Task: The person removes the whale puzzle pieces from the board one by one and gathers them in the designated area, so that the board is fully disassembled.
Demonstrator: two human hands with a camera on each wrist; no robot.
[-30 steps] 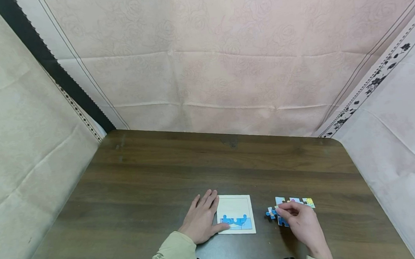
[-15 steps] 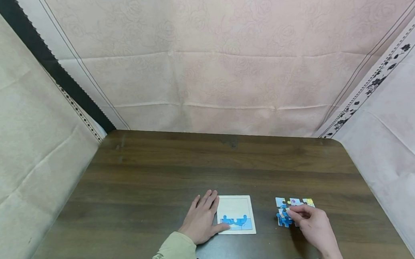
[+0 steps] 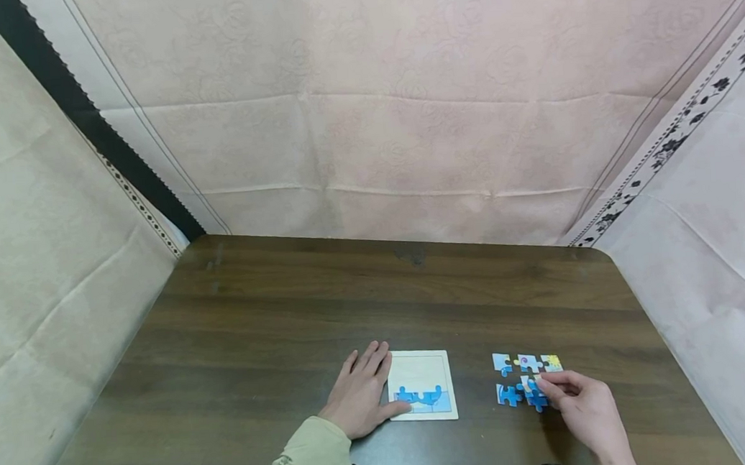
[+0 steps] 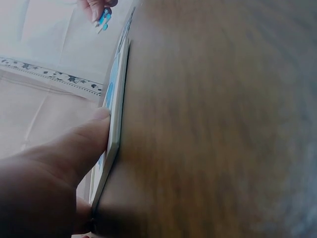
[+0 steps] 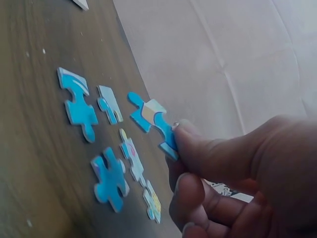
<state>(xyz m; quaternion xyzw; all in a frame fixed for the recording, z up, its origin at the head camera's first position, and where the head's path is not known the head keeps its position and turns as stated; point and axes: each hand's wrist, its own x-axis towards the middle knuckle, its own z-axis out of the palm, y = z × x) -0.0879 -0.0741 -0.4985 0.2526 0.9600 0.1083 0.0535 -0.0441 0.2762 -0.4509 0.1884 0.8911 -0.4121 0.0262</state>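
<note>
A square white puzzle board (image 3: 419, 367) lies on the table, its lower strip filled with blue puzzle pieces (image 3: 436, 402). My left hand (image 3: 358, 400) rests against its left side with fingers extended, the thumb lying over the board's near left part. Close up in the left wrist view, the thumb (image 4: 84, 141) touches the board's face near the edge. Right of the board, my right hand (image 3: 585, 401) pinches a blue and tan puzzle piece (image 5: 148, 115) between thumb and index finger. That piece is held above the loose ones, partly covered by the fingertips.
Several loose puzzle pieces lie below the held one, including a blue piece (image 5: 79, 106), another blue piece (image 5: 110, 181) and a yellow-patterned piece (image 3: 550, 362). The brown wooden table (image 3: 325, 300) is bordered by pale cloth (image 3: 403, 115) at the back and sides.
My right hand has shifted to the right over the loose pieces, carrying the pinched puzzle piece along and uncovering more of those below. The left hand and the board stay in place.
</note>
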